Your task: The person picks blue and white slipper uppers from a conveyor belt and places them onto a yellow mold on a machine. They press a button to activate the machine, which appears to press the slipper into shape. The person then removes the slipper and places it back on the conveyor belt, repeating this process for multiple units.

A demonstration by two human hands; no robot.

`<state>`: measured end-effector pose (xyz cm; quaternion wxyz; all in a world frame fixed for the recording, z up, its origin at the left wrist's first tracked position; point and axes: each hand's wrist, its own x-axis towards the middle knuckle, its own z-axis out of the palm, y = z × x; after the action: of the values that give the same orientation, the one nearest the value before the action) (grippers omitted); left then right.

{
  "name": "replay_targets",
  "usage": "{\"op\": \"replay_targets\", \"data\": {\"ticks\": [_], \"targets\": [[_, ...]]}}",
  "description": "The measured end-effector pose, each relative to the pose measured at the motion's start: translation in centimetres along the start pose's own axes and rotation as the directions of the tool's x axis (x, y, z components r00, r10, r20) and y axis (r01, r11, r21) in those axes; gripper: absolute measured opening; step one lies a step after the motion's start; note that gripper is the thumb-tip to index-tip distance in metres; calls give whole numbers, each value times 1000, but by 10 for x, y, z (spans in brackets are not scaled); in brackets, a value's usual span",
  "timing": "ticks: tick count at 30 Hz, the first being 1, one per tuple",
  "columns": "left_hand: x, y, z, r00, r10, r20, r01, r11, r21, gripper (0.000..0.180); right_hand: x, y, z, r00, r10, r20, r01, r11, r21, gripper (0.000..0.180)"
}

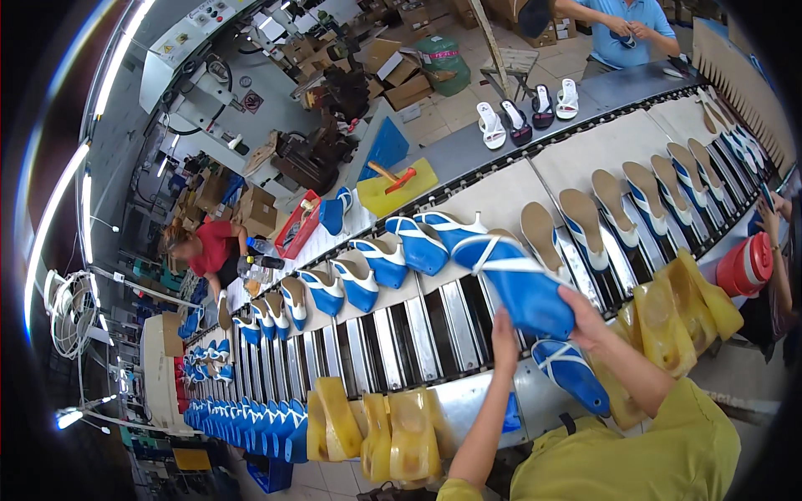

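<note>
A blue shoe last (522,288) with white straps on it is tilted above the conveyor, heel end up and left. My right hand (585,320) is closed around its lower right end. Close to its left edge is my left hand (505,341), fingers stretched upward and seen edge-on; whether they touch the last is unclear. Another blue last with white straps (571,374) lies on the metal ledge, below the held one and between my forearms. Behind the held last, more strapped blue lasts (416,245) stand on the conveyor.
The roller conveyor (393,355) curves across the view, carrying tan-soled shoes (582,219). Yellow moulded blocks (415,434) line its near edge. Four-legged clutter aside, finished sandals (491,125), a yellow block with a red-handled tool (399,185) and a red tray (298,224) sit beyond. Co-workers stand nearby.
</note>
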<state>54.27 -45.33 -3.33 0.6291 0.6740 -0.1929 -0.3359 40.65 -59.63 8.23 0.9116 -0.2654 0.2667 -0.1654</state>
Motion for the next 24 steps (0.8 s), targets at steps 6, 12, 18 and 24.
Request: {"op": "replay_targets", "data": {"ticks": [6,12,18,24], "targets": [[40,-41,48,987,69,-148,46,753,657,73,129,-62,-33,864,-465,-193,356,836,-418,68],[61,-41,39,940,337,-46,-204,666,718,23,267,-121,-45,899,-425,-105,240,678,-695,75],[44,-40,30,951,283,-126,-174,824,540,25,357,-109,-57,994,-104,-29,57,737,-674,73],[15,-16,-5,959,-52,-280,100,982,160,41,378,-111,-73,974,207,-93,-204,618,-759,63]]}}
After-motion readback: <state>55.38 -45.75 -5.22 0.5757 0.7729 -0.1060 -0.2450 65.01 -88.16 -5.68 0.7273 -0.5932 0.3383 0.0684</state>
